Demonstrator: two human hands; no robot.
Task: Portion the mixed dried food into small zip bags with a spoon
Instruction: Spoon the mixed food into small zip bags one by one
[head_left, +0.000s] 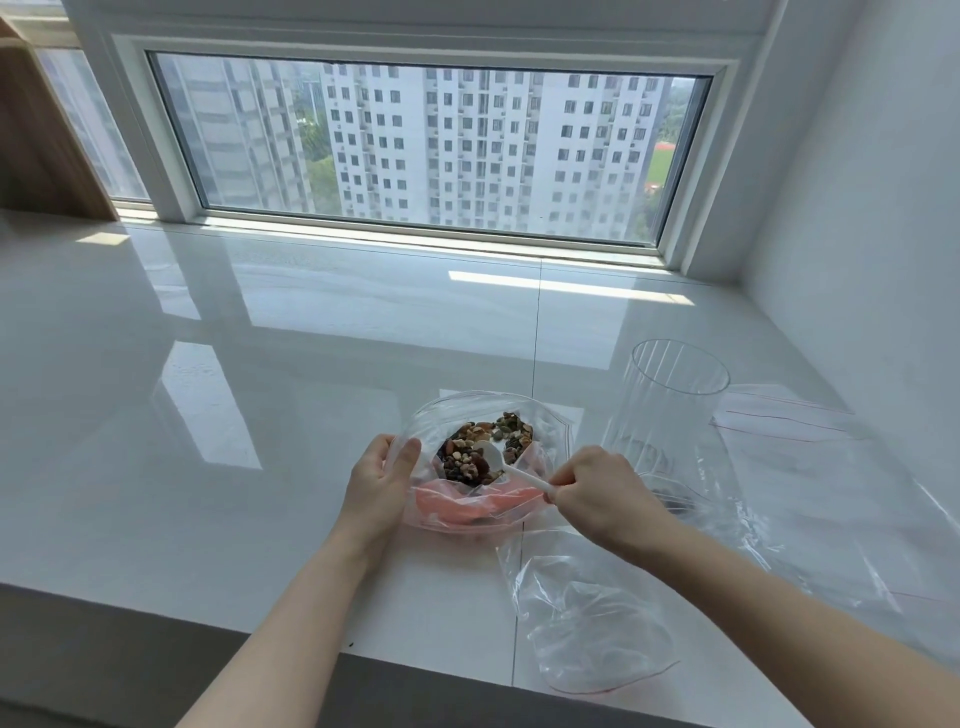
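My right hand (592, 493) pinches the spoon (511, 467) handle; left hand (379, 480) grips the bag (457, 410) rim; glossy white sill (260, 338), window (426, 145) behind.

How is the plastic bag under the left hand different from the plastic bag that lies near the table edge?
The bag at the left hand holds mixed dried food and its mouth is spread open; the bag near the edge looks empty and lies crumpled. The white spoon, held by the right hand, reaches into the first; nothing touches the second. Both are clear plastic.
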